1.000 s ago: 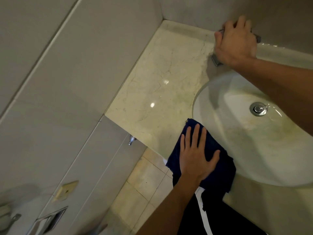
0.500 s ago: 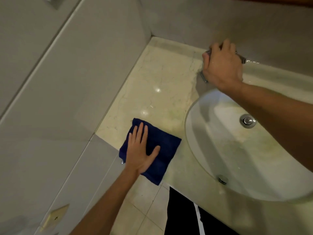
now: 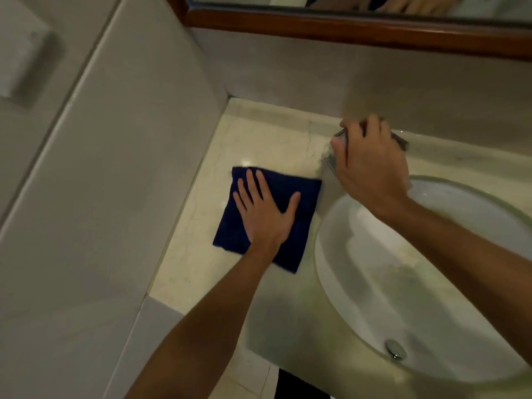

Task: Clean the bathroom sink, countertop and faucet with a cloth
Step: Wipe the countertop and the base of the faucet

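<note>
A dark blue cloth (image 3: 305, 194) lies flat on the pale marble countertop (image 3: 259, 142), left of the white oval sink (image 3: 431, 283). My left hand (image 3: 264, 211) presses on the cloth with straight, spread fingers. My right hand (image 3: 371, 165) is curled over the chrome faucet (image 3: 401, 141) at the back edge of the sink, hiding most of it. Only the faucet's metal corners show past my fingers.
Grey tiled walls close the counter on the left (image 3: 129, 168) and at the back. A wood-framed mirror (image 3: 345, 27) hangs above. A chrome overflow fitting (image 3: 395, 348) sits at the sink's near rim. The tiled floor (image 3: 247, 381) shows below the counter's front edge.
My left hand has slid the cloth from the counter's front edge toward the back wall. My right hand stays on the faucet. The view has tilted up, showing the mirror.
</note>
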A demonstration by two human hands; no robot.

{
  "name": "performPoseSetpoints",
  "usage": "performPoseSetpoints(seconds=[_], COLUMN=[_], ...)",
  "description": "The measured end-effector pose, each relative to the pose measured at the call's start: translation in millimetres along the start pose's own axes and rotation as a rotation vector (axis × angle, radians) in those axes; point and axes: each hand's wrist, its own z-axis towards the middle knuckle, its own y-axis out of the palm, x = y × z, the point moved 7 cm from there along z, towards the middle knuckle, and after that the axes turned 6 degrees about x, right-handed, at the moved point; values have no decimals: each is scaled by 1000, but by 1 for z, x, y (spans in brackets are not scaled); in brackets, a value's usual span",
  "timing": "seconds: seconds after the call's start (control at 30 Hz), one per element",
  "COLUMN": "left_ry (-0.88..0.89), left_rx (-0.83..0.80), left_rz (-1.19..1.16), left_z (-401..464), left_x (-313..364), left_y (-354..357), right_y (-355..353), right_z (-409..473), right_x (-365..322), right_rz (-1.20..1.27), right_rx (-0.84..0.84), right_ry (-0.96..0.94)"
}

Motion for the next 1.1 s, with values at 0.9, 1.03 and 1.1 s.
performPoseSetpoints(seconds=[0.9, 1.03, 1.1], left_ry=[87, 46, 18], left_rx=[113, 67, 27], left_rz=[-4, 22, 25], left_z=[8, -68, -112], left_x=[28, 10, 1], left_y=[8, 6, 7], right_y=[4, 3, 2], right_z=[5, 5, 5], right_x=[0, -2, -3], right_rz=[12, 43, 41], right_rx=[22, 7, 8], right_ry=[-14, -24, -28])
